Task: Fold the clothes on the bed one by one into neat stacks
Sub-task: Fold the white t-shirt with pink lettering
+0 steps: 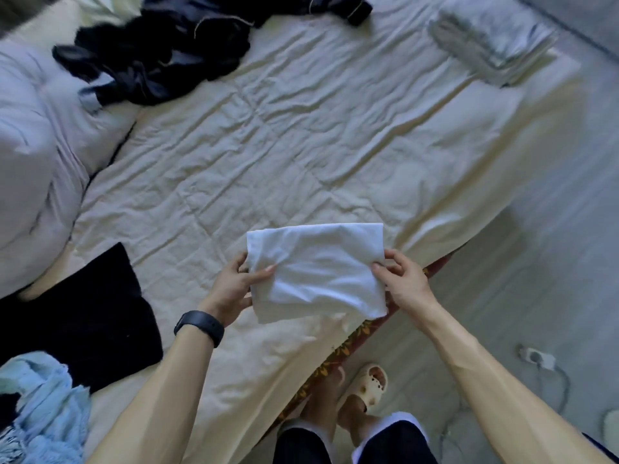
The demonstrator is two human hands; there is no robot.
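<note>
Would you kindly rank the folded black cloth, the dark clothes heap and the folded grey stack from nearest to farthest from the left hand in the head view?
1. Folded black cloth, just left of the left hand.
2. Dark clothes heap, far upper left.
3. Folded grey stack, far upper right.

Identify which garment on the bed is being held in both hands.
The folded white cloth, pinched by the left hand and right hand at its side edges. The dark crumpled pile, flat black piece and fluffy light-blue item lie untouched.
</note>
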